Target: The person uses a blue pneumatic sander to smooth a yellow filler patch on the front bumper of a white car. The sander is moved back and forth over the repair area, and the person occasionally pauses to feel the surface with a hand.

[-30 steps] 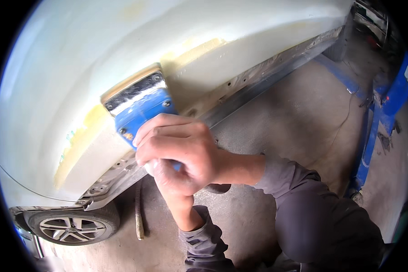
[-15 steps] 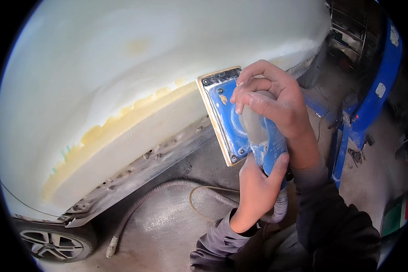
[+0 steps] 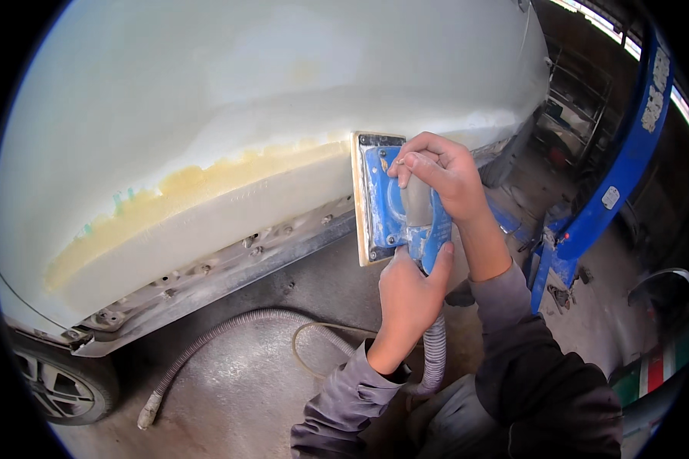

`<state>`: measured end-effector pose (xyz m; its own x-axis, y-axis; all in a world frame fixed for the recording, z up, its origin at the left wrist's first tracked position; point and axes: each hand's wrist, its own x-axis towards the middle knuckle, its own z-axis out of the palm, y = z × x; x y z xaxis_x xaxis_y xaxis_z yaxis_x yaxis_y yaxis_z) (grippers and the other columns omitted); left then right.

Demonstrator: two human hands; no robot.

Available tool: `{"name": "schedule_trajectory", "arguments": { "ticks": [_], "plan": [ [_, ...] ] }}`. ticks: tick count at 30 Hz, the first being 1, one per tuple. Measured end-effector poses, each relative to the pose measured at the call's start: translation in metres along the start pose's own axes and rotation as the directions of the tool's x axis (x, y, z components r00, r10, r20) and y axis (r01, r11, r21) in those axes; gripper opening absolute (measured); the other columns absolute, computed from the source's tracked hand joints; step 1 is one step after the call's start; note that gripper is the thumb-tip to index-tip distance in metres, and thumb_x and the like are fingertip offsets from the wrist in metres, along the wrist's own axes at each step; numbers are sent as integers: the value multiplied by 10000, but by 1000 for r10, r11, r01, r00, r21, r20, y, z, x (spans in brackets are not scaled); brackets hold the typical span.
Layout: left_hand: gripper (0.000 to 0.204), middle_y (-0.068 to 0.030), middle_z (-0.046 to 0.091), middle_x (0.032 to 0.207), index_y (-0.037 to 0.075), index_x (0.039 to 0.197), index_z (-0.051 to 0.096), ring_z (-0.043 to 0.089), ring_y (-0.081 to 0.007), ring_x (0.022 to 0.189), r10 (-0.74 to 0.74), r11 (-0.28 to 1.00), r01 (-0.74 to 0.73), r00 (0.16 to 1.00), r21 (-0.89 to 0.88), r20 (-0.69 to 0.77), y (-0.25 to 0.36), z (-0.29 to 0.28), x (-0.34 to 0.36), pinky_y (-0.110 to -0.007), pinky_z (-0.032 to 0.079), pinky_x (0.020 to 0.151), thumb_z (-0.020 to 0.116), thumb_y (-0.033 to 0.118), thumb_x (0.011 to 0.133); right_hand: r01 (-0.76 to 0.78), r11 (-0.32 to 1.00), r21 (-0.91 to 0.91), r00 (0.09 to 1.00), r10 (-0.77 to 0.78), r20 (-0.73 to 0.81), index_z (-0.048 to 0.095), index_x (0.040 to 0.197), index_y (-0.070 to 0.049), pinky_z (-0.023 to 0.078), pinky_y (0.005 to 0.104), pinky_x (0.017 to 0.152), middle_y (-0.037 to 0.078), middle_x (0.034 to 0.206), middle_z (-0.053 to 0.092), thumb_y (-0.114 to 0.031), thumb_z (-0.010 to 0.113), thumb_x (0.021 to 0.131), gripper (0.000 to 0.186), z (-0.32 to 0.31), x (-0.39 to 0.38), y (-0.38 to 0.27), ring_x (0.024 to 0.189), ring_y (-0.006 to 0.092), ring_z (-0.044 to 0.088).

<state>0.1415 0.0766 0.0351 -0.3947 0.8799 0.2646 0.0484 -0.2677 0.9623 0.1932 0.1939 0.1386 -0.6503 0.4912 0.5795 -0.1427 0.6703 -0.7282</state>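
Observation:
Both my hands are closed on a blue power sander (image 3: 384, 195) with a flat rectangular pad. My right hand (image 3: 445, 172) wraps over its grey top grip, thumb and fingers curled. Lower down, my left hand (image 3: 412, 287) grips the rear handle, where a grey ribbed hose (image 3: 434, 352) hangs off. The pad stands at the right end of a yellowish filler strip (image 3: 207, 180) along the lower edge of a pale grey-green car body panel (image 3: 230, 99). Whether the pad touches the panel I cannot tell.
Bare metal sill (image 3: 245, 252) with holes runs under the panel. A car wheel (image 3: 61, 386) is at lower left. The ribbed hose's loose end (image 3: 149, 411) and a thin hose (image 3: 302, 352) lie on the floor. A blue lift post (image 3: 628, 168) stands at right, near shelving (image 3: 582, 99).
The view has shifted, bringing more of the lift post and shelving in. The sander has turned more upright, its pad now more edge-on. Both hands keep their hold.

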Motion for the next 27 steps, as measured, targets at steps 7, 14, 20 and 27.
{"name": "schedule_trajectory", "arguments": {
  "ticks": [7,14,20,27],
  "plan": [
    [507,-288,647,737,-104,899,584,650,-482,760,44,999,-43,997,16,-61,3,2,-4,-505,509,695,681,393,879,1,1000,-13,998,0,67,635,954,44,504,333,862,111,815,673,-125,597,933,175,5,4,-7,869,186,647],
    [484,-286,654,754,-96,916,593,654,-472,770,43,999,-44,992,-11,-119,5,-11,-14,-496,512,694,689,377,872,-11,1000,-14,995,12,95,639,951,56,512,329,842,133,838,685,-119,608,915,181,25,6,-18,844,181,650],
    [331,-153,677,701,-24,882,650,695,-308,681,60,997,-52,982,52,-177,9,-32,-26,-381,513,657,667,306,900,24,1000,-18,985,-21,172,643,957,62,514,332,842,148,847,688,-112,598,914,185,46,9,-26,844,186,657],
    [327,-150,662,679,-28,850,641,681,-301,644,75,997,-65,970,52,-233,15,-60,-39,-371,505,632,675,295,890,6,1000,-23,970,0,245,662,960,71,525,329,813,153,874,694,-125,616,890,213,77,13,-44,822,178,663]
  ]
}}
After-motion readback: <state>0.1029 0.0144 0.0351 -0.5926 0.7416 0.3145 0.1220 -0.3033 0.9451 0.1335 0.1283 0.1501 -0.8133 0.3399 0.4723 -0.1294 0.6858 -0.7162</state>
